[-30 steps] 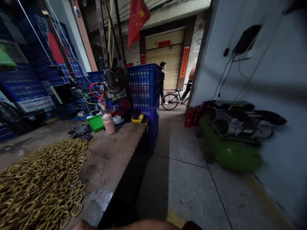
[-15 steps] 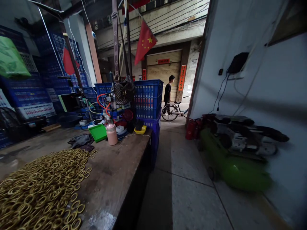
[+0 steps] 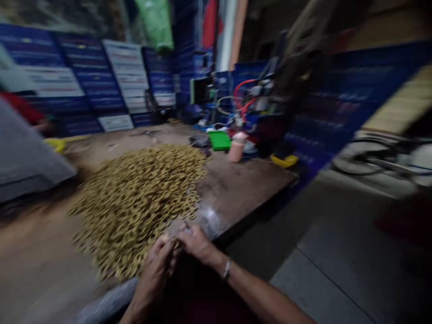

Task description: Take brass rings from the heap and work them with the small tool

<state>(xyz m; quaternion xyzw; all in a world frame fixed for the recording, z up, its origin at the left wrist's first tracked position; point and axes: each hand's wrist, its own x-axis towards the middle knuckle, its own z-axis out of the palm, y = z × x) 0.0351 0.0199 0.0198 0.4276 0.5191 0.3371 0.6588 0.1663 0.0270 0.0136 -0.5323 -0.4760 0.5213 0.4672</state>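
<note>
A big heap of small brass rings (image 3: pixel 138 198) lies on a worn wooden table (image 3: pixel 243 184). My left hand (image 3: pixel 155 267) and my right hand (image 3: pixel 195 243) meet at the table's near edge, just beside the heap. Their fingers are curled together around something small between them, which the blur hides. A bracelet shows on my right wrist. The whole picture is smeared by motion.
At the table's far end stand a pink bottle (image 3: pixel 236 146), a green tray (image 3: pixel 219 139), a yellow dish (image 3: pixel 285 159) and a machine with red hoses (image 3: pixel 248 96). Blue crates (image 3: pixel 60 85) line the back. A grey slab (image 3: pixel 23 157) lies left. A bicycle wheel (image 3: pixel 357 162) and concrete floor are right.
The view has swung left and down, away from the doorway and green compressor. Both hands have come into view at the table edge, closed together.
</note>
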